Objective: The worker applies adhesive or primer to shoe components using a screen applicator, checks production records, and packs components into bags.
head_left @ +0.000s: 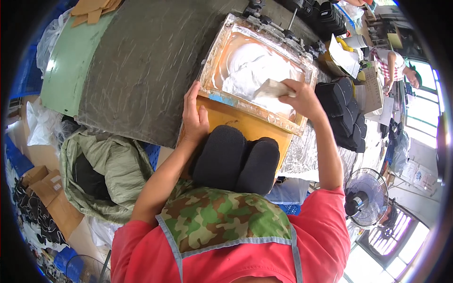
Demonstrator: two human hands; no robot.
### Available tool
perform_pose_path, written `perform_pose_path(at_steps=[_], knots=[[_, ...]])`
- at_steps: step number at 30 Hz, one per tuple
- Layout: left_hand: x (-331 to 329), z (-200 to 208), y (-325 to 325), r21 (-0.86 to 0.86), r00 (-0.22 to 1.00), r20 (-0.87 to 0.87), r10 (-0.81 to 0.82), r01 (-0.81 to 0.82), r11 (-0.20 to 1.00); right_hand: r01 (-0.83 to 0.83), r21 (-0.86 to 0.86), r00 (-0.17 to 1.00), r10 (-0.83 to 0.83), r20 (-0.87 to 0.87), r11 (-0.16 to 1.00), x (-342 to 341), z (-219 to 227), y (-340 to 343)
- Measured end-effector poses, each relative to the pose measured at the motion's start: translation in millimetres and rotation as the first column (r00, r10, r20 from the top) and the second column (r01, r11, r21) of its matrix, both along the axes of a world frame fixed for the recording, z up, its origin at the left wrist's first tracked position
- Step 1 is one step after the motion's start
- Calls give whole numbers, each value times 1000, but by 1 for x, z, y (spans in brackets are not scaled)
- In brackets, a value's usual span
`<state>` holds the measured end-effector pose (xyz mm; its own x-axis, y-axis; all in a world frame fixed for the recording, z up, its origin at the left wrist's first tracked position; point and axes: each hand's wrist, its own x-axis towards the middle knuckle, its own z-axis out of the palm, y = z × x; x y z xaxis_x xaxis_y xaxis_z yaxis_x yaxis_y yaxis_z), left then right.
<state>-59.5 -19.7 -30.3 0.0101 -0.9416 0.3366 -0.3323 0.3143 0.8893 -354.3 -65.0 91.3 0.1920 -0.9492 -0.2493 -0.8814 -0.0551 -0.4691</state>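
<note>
A wooden screen-printing frame (262, 109) lies tilted across the bench, with thick white ink (255, 66) spread over its mesh. My right hand (302, 98) is closed on a pale squeegee (272, 88), whose lower edge is in the ink. At the frame's near left corner rests my left hand (194, 115), fingers stretched out along the side and thumb apart. A yellow board (236, 113) shows under the frame. Two black padded insole-shaped pieces (219, 160) lie side by side on its near end, close to my apron.
Clamps and a hinge bar (269, 22) hold the frame's far edge. Stacks of black pieces (337, 99) stand at right, near a standing fan (366, 197). A green sack (106, 174) sits at lower left. Another person (394, 66) works at far right.
</note>
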Motion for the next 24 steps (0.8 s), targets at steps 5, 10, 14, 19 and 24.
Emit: perform_pose_path(at_steps=[5, 10, 14, 19, 24], knots=[[-1, 0, 1, 9, 999, 13, -34, 34, 999, 196, -193, 977, -209, -50, 961, 0, -8, -46], [-5, 2, 1, 33, 999, 3, -34, 34, 999, 80, -558, 995, -101, -6, 826, 32, -28, -66], [2, -2, 2, 32, 1000, 10, -7, 7, 999, -111, -512, 993, 77, -87, 852, 49, -29, -12], [-1, 3, 3, 25, 999, 28, -39, 38, 999, 130, -506, 983, -178, -47, 853, -16, -21, -3], [-1, -4, 0, 20, 999, 3, -39, 39, 999, 221, -653, 953, -304, -14, 725, -20, -51, -44]])
